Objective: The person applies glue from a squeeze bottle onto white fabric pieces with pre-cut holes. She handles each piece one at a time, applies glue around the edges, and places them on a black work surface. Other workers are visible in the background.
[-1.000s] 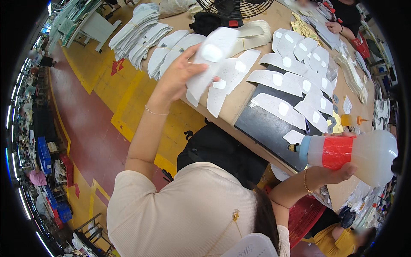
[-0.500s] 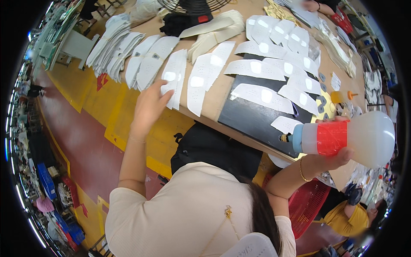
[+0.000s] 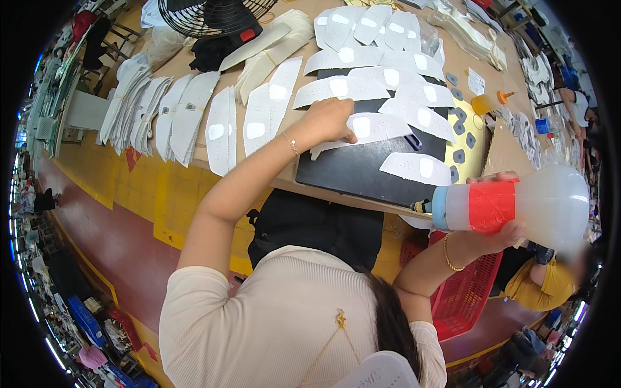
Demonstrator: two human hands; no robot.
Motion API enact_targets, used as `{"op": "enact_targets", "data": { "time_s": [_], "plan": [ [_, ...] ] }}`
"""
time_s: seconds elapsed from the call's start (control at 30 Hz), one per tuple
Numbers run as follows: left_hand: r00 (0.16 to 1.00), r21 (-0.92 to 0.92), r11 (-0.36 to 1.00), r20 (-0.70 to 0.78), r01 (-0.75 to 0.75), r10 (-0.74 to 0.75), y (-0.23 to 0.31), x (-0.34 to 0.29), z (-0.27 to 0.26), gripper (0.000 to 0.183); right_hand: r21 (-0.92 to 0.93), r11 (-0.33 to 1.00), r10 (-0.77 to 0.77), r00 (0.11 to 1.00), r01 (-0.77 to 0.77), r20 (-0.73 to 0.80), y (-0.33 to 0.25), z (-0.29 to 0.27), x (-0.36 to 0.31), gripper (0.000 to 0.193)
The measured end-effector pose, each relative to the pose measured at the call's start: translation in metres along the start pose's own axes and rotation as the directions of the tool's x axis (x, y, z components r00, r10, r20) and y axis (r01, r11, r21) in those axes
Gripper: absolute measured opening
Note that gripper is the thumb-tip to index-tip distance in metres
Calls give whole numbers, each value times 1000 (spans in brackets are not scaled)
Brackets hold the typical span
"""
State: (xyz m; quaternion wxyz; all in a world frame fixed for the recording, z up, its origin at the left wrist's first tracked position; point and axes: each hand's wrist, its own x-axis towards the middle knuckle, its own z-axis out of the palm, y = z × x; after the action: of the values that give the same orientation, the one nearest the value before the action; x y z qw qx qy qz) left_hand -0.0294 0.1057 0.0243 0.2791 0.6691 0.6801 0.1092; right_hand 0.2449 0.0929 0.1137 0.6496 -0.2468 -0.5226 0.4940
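Observation:
My left hand (image 3: 330, 121) reaches over the black board (image 3: 343, 174), fingers curled and closed at the left part of a white perforated cut piece (image 3: 381, 129) with a bright white patch. Its fingertips are partly hidden. In my right hand (image 3: 508, 229) is a translucent squeeze bottle (image 3: 550, 200), held sideways with its nozzle to the left. Red tape wraps the bottle, which has a light blue collar. A single white piece (image 3: 414, 168) lies near the board's front edge, and several similar pieces overlap farther back.
White piece stacks (image 3: 129, 107) line the table's left side, below a black fan (image 3: 213, 16). Grey patches lie on a yellow sheet (image 3: 460, 139) at right, near a small amber bottle (image 3: 484, 105). A red basket (image 3: 466, 291) stands below; another person's yellow sleeve (image 3: 540, 284) shows behind it.
My left hand has moved right, from the pieces at the table's left to one on the black board. That piece has turned. The squeeze bottle stays in my right hand.

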Motion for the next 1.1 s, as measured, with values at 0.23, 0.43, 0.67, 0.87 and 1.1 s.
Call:
{"op": "enact_targets", "data": {
  "time_s": [0.23,0.43,0.67,0.87,1.1],
  "plan": [
    [952,-799,587,266,132,149,-2,-37,-10,41,-194,978,-91,993,75,-74,17,21,5,87],
    [924,-929,247,328,277,196,23,-68,-28,47,-235,954,-203,977,183,-64,42,32,6,87],
    [921,-929,279,312,245,233,39,-84,-40,42,-332,921,-214,977,203,5,39,36,1,65],
    [919,-916,345,301,204,256,44,-89,-40,37,-244,951,-197,980,191,0,37,42,5,54],
    [913,-895,367,346,252,216,54,-90,-46,37,-267,932,-230,970,244,85,35,46,6,46]
  ]
}}
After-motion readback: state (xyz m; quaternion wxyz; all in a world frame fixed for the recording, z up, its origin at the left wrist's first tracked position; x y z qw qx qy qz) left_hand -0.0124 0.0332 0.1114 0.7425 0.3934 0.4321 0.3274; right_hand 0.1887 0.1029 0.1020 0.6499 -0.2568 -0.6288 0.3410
